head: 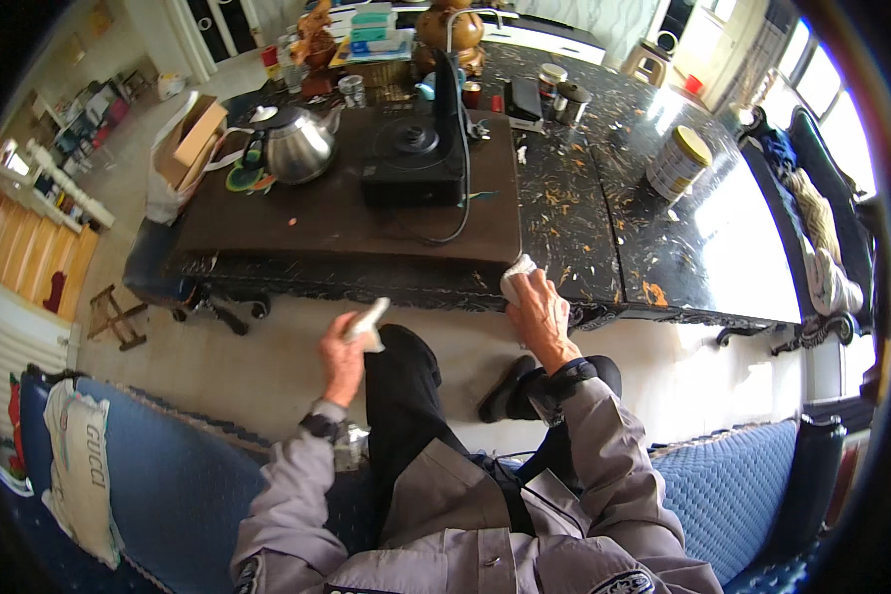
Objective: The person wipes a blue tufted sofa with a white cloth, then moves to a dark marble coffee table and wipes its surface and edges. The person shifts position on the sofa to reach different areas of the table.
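My left hand (341,359) is raised above my knee and grips a crumpled white tissue or cloth (369,319) that sticks out past the fingers. Farther right, my right hand (540,312) presses a wad of white cloth or tissue (518,272) at the front right corner of a brown tea tray (297,230), by the table's front edge. On the tray stand a stainless steel kettle (297,148) and a black electric kettle base (414,174) with an upright part and a loose cable. The palm side of my right hand is hidden.
A lidded tin (679,165) stands on the black patterned table (572,223). Two jars (570,102) and a carved wooden gourd (449,33) are farther back. A cardboard box (193,141) in a bag is at left. Blue padded seating (185,460) surrounds me; a wooden folding stool (117,319) lies left.
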The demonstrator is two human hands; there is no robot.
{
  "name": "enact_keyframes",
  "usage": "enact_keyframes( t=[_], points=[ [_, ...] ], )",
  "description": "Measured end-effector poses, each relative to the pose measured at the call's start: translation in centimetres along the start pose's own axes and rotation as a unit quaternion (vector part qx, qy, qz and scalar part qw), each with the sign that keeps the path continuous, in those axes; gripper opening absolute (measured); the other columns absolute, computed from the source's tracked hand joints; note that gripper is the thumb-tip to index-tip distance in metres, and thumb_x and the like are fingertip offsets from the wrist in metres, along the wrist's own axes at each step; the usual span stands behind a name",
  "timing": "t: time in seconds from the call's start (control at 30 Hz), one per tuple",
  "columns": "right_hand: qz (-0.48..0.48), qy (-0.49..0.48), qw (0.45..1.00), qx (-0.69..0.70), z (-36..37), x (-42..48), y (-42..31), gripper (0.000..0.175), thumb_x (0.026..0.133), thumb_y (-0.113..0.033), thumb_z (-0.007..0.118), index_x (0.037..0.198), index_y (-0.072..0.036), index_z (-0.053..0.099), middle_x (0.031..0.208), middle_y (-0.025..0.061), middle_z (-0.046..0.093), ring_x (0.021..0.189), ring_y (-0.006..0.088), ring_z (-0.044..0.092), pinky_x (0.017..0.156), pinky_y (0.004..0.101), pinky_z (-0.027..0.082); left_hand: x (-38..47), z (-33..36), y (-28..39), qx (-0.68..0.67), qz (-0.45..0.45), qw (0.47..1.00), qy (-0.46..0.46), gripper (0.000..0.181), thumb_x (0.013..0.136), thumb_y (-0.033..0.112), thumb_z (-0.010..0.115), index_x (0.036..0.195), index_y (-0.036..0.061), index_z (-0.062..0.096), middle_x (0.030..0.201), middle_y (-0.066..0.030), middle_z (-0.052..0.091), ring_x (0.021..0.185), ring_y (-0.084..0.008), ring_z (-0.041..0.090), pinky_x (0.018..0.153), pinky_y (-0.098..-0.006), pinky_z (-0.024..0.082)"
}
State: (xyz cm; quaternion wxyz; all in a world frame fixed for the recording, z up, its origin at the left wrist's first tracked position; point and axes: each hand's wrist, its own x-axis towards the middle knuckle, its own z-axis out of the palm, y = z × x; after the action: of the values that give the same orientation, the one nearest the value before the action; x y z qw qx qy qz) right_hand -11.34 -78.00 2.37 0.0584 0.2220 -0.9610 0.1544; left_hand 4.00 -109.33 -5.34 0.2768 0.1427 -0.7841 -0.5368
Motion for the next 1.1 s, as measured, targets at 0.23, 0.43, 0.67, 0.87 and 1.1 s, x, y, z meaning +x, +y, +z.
enact_keyframes(
  t=[0.23,0.43,0.67,0.87,1.1],
  points=[
    [0.001,0.012,1.000,0.023,0.4,0.3,1.1,0.057,0.075,-0.018,0.084,0.126,-0.017,0.061,0.118,0.0121,0.059,0.109,0.0342,0.065,0.082,0.0501,0.057,-12.7,-25.8,0.6,0.264,-0.205,0.942,-0.020,0.034,0.093,0.022,0.071,0.115,-0.0040,0.067,0.099,-0.0189,0.074,0.088,-0.0276,0.072,0.079,-0.0402,0.055],
    [-0.013,0.032,0.999,0.036,0.3,0.1,1.0,0.048,0.076,-0.017,0.079,0.121,-0.016,0.062,0.115,0.0132,0.060,0.105,0.0352,0.067,0.081,0.0501,0.057,-23.4,-30.1,0.4,0.299,-0.383,0.869,-0.096,0.065,0.075,0.021,0.090,0.123,-0.0040,0.054,0.117,-0.0213,0.060,0.112,-0.0367,0.061,0.091,-0.0477,0.053],
    [0.004,0.038,0.999,-0.011,0.7,0.0,-0.8,0.050,0.076,-0.016,0.080,0.122,-0.011,0.061,0.119,0.0170,0.057,0.105,0.0374,0.065,0.079,0.0508,0.057,-22.6,-29.8,-0.3,0.283,-0.415,0.856,-0.123,0.071,0.070,0.021,0.093,0.121,-0.0046,0.051,0.118,-0.0236,0.053,0.117,-0.0434,0.054,0.094,-0.0529,0.047],
    [-0.008,-0.018,1.000,0.010,1.5,0.3,-6.4,0.053,0.074,-0.011,0.076,0.123,-0.008,0.058,0.116,0.0201,0.056,0.102,0.0426,0.064,0.075,0.0512,0.056,-25.3,-31.2,-2.8,0.271,-0.453,0.840,-0.123,0.073,0.069,0.019,0.095,0.122,-0.0051,0.051,0.125,-0.0254,0.050,0.112,-0.0448,0.055,0.093,-0.0544,0.047],
    [0.009,-0.057,0.994,0.093,0.7,3.0,-11.1,0.047,0.079,-0.010,0.076,0.123,-0.005,0.061,0.115,0.0176,0.057,0.093,0.0404,0.066,0.070,0.0471,0.056,-29.0,-32.9,-7.3,0.172,-0.521,0.830,-0.103,0.090,0.070,0.024,0.098,0.137,0.0010,0.044,0.134,-0.0243,0.041,0.118,-0.0465,0.052,0.085,-0.0639,0.052]
  ],
)
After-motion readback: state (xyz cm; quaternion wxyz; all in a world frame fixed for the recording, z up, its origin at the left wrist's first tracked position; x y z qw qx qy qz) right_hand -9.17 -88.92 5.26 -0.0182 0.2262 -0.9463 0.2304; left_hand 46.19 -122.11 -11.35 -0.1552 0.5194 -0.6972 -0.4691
